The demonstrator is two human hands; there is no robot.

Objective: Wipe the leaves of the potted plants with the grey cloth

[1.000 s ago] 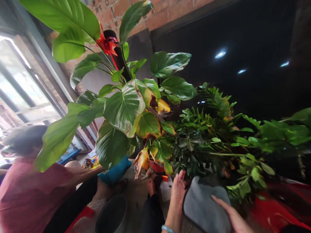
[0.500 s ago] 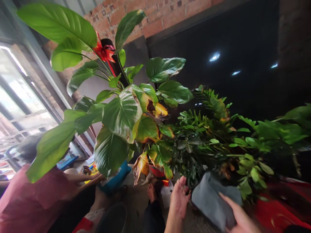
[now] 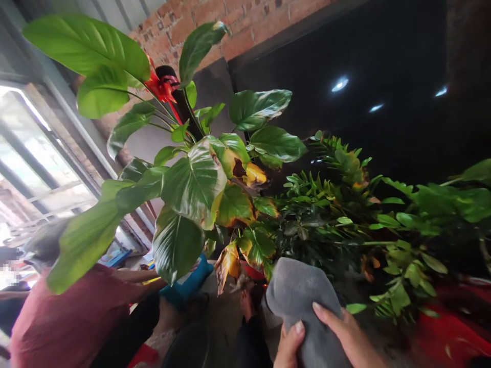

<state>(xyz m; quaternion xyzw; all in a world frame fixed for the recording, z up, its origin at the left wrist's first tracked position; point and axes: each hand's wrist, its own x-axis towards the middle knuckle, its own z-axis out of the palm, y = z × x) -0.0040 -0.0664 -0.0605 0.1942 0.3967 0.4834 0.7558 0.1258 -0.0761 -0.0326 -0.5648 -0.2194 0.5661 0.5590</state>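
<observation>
soft grey fleecy cloth (image 3: 297,294) | left hand (image 3: 288,347) grip pinches it | right hand (image 3: 347,335) grip clasps it | glossy leaves (image 3: 194,184) above

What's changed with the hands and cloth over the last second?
The left hand, open beside the grey cloth before, has dropped and gripped it; with the right hand it lifted the cloth left, toward the yellowed leaves. Plants and the seated person unchanged.
</observation>
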